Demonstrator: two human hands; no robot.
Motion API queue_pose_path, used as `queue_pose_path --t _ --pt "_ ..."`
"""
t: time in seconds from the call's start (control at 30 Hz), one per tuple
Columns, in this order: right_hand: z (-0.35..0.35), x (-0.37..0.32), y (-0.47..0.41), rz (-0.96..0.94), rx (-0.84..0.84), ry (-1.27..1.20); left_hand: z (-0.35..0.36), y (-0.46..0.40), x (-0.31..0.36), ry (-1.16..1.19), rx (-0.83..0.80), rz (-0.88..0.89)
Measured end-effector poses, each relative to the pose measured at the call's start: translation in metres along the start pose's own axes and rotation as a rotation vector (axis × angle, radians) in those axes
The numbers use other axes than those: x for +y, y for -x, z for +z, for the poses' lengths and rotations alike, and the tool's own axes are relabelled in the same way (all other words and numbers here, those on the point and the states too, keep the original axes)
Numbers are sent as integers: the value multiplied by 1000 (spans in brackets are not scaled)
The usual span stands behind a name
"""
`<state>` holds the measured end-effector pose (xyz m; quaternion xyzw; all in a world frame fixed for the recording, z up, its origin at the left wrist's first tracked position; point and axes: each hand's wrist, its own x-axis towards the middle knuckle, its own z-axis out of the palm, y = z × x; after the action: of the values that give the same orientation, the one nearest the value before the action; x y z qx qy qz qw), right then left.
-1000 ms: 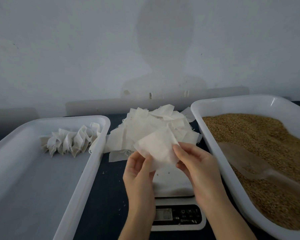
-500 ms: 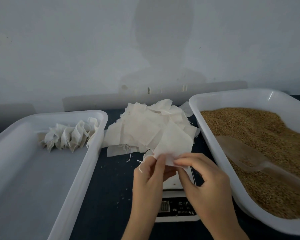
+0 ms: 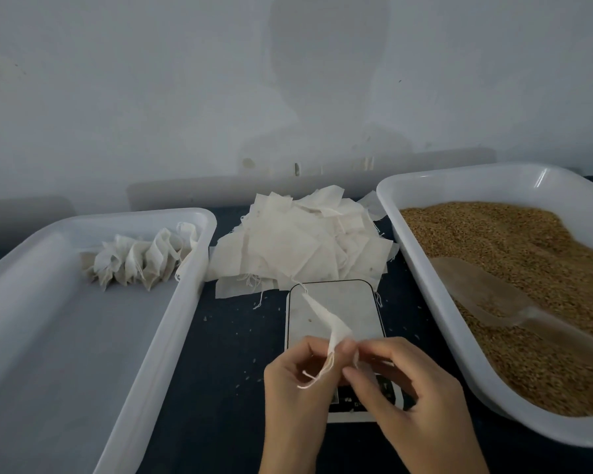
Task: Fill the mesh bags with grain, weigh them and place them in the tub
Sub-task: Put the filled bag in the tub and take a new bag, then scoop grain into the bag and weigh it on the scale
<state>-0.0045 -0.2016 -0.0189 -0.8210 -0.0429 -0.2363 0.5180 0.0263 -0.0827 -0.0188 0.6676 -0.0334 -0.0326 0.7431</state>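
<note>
Now both hands, left hand (image 3: 293,378) and right hand (image 3: 408,388), pinch one empty mesh bag (image 3: 329,323) at its mouth over the scale (image 3: 334,311), fingers curled on the fabric, seemingly spreading it open for grain (image 3: 514,261) from the right-hand tub (image 3: 459,176).

Glossy white plastic tub (image 3: 192,268), thin matt cloth mesh bags (image 3: 298,254), translucent plastic scoop (image 3: 486,299)

Both hands, the left hand (image 3: 290,381) and right hand (image 3: 411,388), pinch one empty mesh bag (image 3: 329,326) above a scale (image 3: 336,313). Beyond them lies a pile of bags (image 3: 302,248); a tub (image 3: 65,336) sits left, grain (image 3: 514,254) right.
</note>
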Motion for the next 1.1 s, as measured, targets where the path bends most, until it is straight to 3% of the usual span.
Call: queue_pose_path --t 0.13,0.3,0.53,0.67,0.8,1.0,1.1 --pt "-6 2 0 -6 -20 63 -2 1 4 72 -118 -40" --pt "-9 -3 -3 9 -89 22 -6 2 10 -163 -55 96" --pt "-5 -7 -4 -9 154 181 -5 8 9 -532 -107 170" --pt "-9 -12 -3 -235 90 367 -7 1 12 -356 -69 74" --pt "-8 -19 -3 -211 -22 503 -7 -4 13 -218 -57 37" --pt "-8 -21 -4 -180 46 544 -4 2 11 -392 -100 44" --pt "-6 -26 -2 -123 -69 572 0 6 14 -437 -143 100"
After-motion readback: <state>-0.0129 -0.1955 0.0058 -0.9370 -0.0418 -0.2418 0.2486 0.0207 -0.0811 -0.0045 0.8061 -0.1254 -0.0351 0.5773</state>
